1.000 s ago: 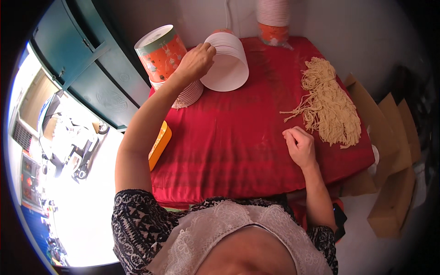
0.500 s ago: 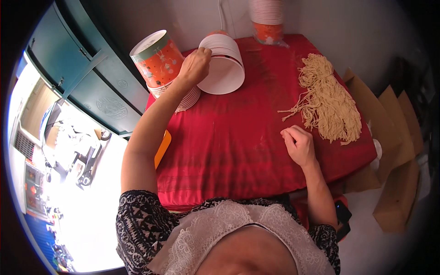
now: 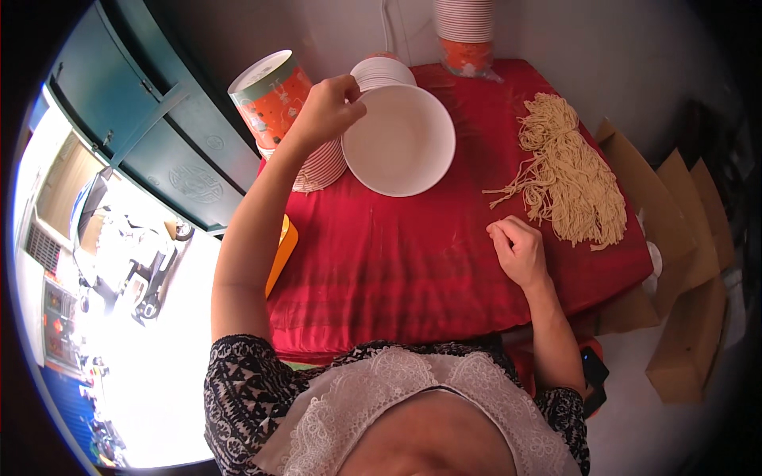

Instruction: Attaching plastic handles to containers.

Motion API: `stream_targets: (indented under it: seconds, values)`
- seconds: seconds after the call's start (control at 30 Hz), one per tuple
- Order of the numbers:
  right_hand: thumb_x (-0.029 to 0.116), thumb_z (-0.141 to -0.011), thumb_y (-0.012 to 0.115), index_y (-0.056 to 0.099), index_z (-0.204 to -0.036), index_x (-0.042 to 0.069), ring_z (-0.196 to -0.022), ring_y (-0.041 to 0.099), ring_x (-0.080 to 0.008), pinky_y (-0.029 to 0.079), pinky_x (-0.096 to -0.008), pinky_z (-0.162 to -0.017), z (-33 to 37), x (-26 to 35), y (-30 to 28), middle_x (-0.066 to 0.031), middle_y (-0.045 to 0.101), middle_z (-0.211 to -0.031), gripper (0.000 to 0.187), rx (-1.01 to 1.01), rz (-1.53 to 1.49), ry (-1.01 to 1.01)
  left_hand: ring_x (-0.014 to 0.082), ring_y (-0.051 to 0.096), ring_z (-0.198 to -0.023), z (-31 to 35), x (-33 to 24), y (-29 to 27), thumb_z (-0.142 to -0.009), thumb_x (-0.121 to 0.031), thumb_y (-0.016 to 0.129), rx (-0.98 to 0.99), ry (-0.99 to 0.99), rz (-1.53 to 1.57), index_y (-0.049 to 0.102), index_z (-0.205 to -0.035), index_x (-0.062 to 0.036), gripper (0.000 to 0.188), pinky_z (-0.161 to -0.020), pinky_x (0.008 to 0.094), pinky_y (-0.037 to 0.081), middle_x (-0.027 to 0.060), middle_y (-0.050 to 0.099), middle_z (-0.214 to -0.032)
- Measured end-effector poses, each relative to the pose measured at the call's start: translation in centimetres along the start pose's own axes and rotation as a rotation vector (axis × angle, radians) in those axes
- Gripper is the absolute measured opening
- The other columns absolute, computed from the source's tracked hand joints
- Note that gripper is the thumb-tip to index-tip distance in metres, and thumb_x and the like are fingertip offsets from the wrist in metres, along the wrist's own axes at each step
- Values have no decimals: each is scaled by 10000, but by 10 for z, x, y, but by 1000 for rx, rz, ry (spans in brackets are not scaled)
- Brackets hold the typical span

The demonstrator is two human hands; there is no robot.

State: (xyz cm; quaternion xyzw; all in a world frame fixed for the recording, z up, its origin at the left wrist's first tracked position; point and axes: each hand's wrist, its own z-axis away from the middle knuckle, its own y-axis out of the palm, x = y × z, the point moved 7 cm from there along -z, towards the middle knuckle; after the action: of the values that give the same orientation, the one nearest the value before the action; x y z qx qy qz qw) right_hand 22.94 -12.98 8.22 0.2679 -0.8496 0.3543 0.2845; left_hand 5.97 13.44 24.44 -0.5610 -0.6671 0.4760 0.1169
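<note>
My left hand (image 3: 329,107) pinches the left rim of a white paper tub (image 3: 399,141), whose open mouth faces me. Behind that tub lies a nested stack of white paper tubs (image 3: 382,73), partly hidden by it. Left of my left hand, an orange and green printed tub (image 3: 274,99) stands upside down on another stack of tubs (image 3: 321,169), which my forearm partly covers. My right hand (image 3: 518,250) is curled closed above the red cloth, with nothing visible in it. Nearest to it is a heap of pale yellow strands (image 3: 567,174), apart from the fingers.
A red cloth (image 3: 397,270) covers the table. At the back stands a wrapped stack of tubs (image 3: 465,40). Cardboard boxes (image 3: 683,238) stand on the floor at the right. A yellow-orange object (image 3: 283,254) shows at the left table edge, near a green door (image 3: 151,119).
My left hand has drawn one white tub off the lying stack, toward me and to the right. Its mouth now shows wider. My right hand has stayed in place.
</note>
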Motion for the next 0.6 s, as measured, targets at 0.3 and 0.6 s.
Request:
stream_targets:
  seconds: [0.3, 0.6]
  values:
    - [-11, -875, 582, 647, -862, -54, -667, 655, -232, 522, -310, -572, -2, 6, -12, -143, 655, -779, 79, -119, -52, -75, 103, 497, -519, 40, -15, 2, -760, -56, 593, 26, -397, 457, 547, -773, 19, 89, -462, 275, 412, 17, 532, -655]
    - [156, -975, 507, 659, -903, -28, -578, 495, -40, 384, -192, -491, -54, 55, 25, -45, 643, -755, 249, 162, -703, 338, 266, 606, -555, 98, -78, 10, -675, -16, 647, -475, 241, -104, 450, -778, -25, 222, -453, 339, 473, 184, 643, -1081]
